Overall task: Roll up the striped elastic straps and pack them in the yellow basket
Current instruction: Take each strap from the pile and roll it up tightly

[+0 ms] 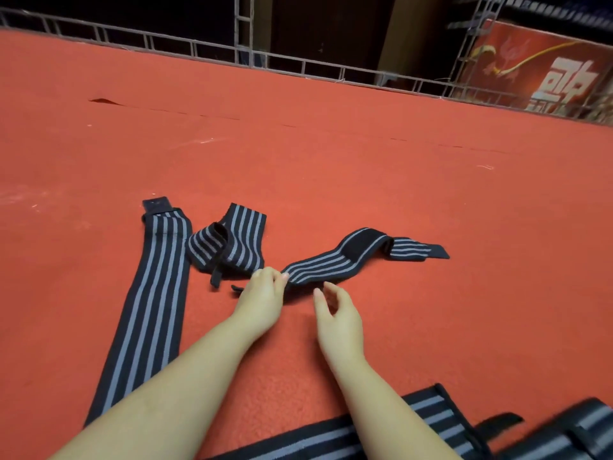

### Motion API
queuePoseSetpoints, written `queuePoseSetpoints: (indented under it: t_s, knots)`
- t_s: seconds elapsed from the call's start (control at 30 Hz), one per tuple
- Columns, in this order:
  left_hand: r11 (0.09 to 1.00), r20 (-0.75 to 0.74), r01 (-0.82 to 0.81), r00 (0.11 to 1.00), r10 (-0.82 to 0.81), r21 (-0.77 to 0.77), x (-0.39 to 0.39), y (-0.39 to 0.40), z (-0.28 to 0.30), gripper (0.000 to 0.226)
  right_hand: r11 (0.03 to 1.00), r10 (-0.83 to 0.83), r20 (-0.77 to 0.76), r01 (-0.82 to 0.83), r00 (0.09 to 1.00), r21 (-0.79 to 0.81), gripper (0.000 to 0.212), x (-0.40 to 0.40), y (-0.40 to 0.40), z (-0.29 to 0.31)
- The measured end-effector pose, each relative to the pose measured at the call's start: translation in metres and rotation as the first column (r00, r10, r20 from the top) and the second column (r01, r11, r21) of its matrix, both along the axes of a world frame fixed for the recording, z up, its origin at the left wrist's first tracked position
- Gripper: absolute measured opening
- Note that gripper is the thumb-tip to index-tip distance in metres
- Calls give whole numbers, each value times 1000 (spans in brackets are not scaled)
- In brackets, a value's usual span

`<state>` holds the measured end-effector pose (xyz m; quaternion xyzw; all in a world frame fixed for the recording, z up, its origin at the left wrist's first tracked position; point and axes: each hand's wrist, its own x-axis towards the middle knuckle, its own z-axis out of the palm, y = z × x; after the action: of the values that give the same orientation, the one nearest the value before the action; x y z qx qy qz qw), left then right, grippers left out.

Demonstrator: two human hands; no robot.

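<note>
- Left hand [262,302] pinches the near end of a black, grey-striped elastic strap [335,262] on the red felt surface [331,154].
- Right hand [336,318], at its 3 o'clock, hovers with fingers loosely apart, empty.

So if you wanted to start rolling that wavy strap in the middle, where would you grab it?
Probably at its near end, where the left hand already pinches the middle strap. That end lies flat and free on the red mat, facing the person, so coming from the near side works. The far end humps up over a black patch, which makes a poorer start. The right hand hovers open beside it.
</note>
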<state>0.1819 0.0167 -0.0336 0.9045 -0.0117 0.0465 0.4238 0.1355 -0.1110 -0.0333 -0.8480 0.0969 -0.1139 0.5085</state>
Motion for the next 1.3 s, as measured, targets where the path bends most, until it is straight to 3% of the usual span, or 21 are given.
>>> queuePoseSetpoints:
  t_s: [0.07,0.1,0.17,0.2,0.23,0.33,0.4,0.47,0.53,0.57,0.63,0.73,0.83,0.93,1.03,1.17,1.2,1.3]
  knots:
    - [994,70,56,996,-50,-94,-15,-2,12,22,945,-59,-63,76,996,319,25,-9,11,12]
    - [989,111,111,989,-101,-93,-26,-3,20,25,855,-44,-130,105,990,509,26,-11,15,21]
    - [973,162,226,963,-217,-41,-53,-4,39,27,534,52,-242,178,969,826,30,-14,17,42]
    - [961,181,278,945,-273,-5,-66,-3,47,27,417,69,-266,215,961,883,27,-15,15,51]
    - [945,199,325,925,-323,26,-78,-2,53,27,374,62,-270,228,961,899,22,-18,12,59]
    - [930,210,366,907,-366,43,-109,2,67,26,420,-14,-263,244,965,874,13,-31,7,80]
    - [957,205,270,948,-244,-108,-120,1,78,17,412,-40,-223,219,974,884,16,-42,3,90]
    - [931,31,57,998,-49,-360,-129,-2,99,12,418,-71,-186,199,980,886,14,-57,-4,103]
    - [790,-256,-81,961,-99,-608,-138,-8,121,22,489,-88,-166,188,982,852,18,-72,-13,112]
    - [740,-330,-101,929,-169,-665,-143,-12,129,26,534,-94,-149,176,984,827,21,-80,-14,115]
    - [719,-336,-49,905,-262,-693,-155,-22,141,37,683,-73,-61,94,995,725,24,-98,-9,123]
    - [689,-250,-10,935,-250,-725,-166,-33,154,43,875,-29,77,-12,997,484,18,-116,10,139]
    - [567,-229,-57,944,-237,-822,-178,-27,166,43,940,-26,148,-26,989,340,23,-133,20,160]
    - [484,-255,-89,923,-290,-871,-188,-8,172,51,970,114,169,-146,979,192,25,-153,26,172]
    - [475,-286,-119,911,-297,-872,-195,9,177,33,946,206,183,-244,961,215,22,-171,32,175]
    - [528,-248,-77,933,-261,-846,-206,13,181,17,859,93,163,-162,982,486,17,-180,35,161]
    - [562,-221,-40,940,-258,-826,-208,11,180,18,773,81,142,-152,987,616,23,-181,35,158]
    - [632,-161,35,955,-249,-774,-214,6,181,18,321,109,-11,-24,994,947,47,-180,21,158]
